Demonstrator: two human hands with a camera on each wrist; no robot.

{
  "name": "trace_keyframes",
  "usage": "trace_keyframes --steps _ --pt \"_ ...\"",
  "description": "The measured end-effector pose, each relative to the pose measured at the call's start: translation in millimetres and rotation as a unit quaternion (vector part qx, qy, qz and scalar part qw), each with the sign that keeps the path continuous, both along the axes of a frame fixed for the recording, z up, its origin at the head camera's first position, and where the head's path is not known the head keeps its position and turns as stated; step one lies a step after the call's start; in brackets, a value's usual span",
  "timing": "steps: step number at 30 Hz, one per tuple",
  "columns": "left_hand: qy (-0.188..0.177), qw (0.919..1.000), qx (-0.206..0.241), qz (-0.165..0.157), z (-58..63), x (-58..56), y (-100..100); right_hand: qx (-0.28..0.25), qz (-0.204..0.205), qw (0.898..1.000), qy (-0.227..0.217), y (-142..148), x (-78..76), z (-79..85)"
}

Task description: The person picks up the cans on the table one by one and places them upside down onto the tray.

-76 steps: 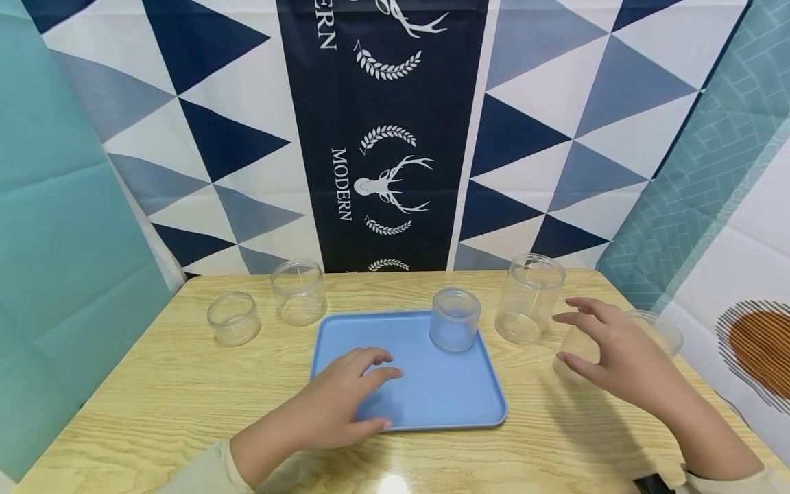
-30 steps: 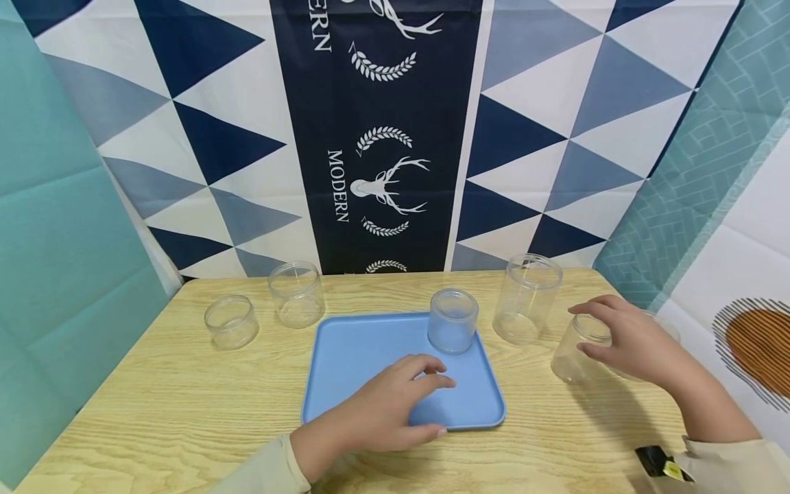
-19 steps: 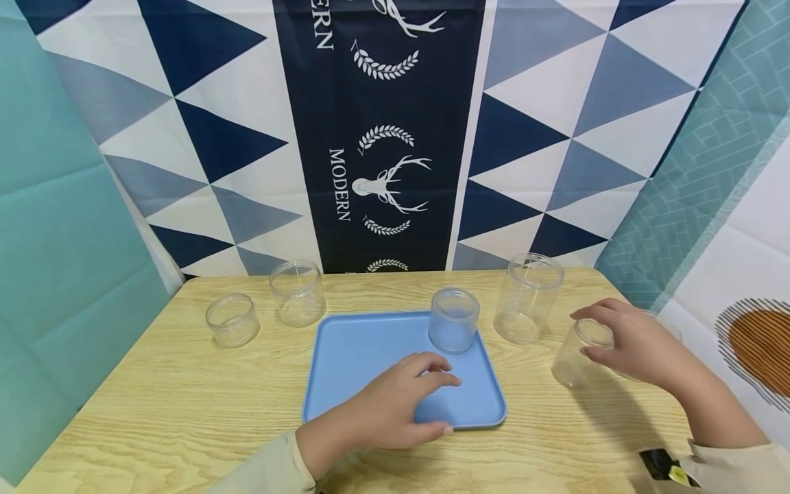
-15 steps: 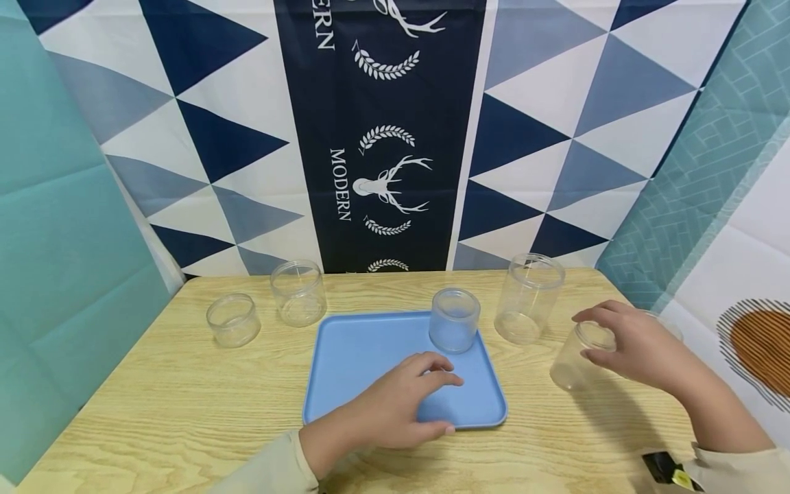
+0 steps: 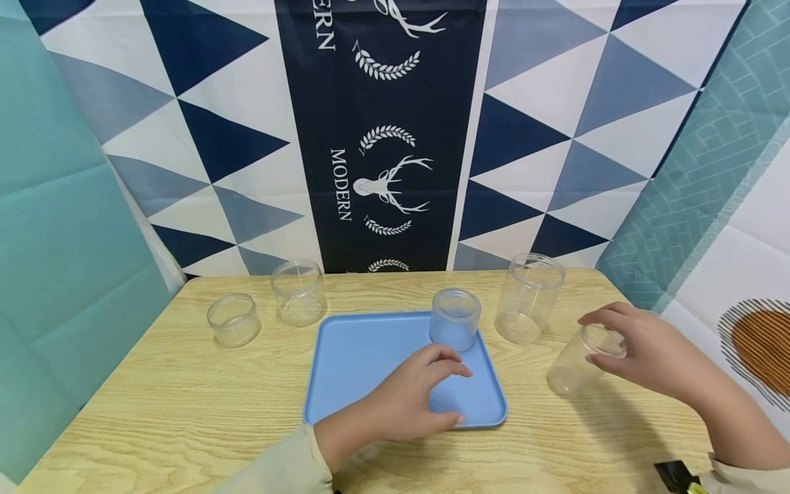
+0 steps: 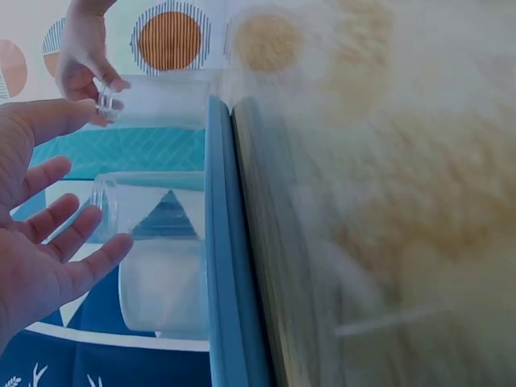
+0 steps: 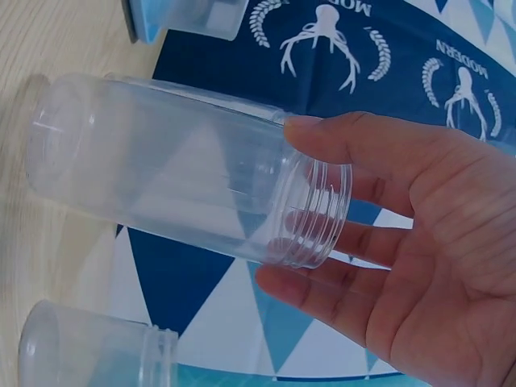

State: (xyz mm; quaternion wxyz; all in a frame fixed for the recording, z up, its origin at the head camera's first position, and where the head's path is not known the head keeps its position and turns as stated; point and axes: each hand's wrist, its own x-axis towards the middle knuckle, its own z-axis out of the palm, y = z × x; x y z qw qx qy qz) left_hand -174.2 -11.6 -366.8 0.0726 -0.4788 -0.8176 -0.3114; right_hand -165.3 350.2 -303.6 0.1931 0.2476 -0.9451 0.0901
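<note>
My right hand point(image 5: 657, 353) grips a clear plastic jar point(image 5: 572, 365) near its threaded rim, thumb on one side and fingers on the other. The jar leans, its base toward the table; whether the base touches is unclear. In the right wrist view, this jar point(image 7: 161, 169) looks tall and see-through. Over the front of the blue tray point(image 5: 352, 357), my left hand point(image 5: 407, 394) hovers with spread, loosely bent fingers and holds nothing. A short clear jar point(image 5: 455, 321) stands on the tray's back right corner, beyond the left fingertips.
A tall clear jar point(image 5: 529, 298) stands right of the tray. Two shorter ones, a low jar point(image 5: 234, 320) and a wider jar point(image 5: 299, 293), stand at the left back. Another jar point(image 7: 97, 347) shows low in the right wrist view. Patterned cloth point(image 5: 382, 137) hangs behind the table.
The right hand has closed round the jar's rim; the jar now leans more, its base shifted slightly toward me. The left hand has moved right across the tray.
</note>
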Motion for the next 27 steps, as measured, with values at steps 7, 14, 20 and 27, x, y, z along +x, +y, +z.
trace_keyframes --steps 7,14,20,27 --pt "-0.073 0.9956 0.057 0.017 -1.8 0.1 7 0.000 0.008 1.000 0.007 -5 7.4 6.2" --pt "-0.194 0.9694 0.149 0.015 -3.7 -1.5 12 -0.002 0.021 1.000 0.020 -10 14.7 12.1" --pt "-0.295 0.9282 0.227 0.016 -2.6 -1.5 15 -0.003 0.028 0.999 0.033 -16 19.9 15.2" --pt "-0.372 0.8937 0.245 0.056 -3.5 -2.0 16 -0.023 0.057 0.997 0.054 -25 22.9 15.9"
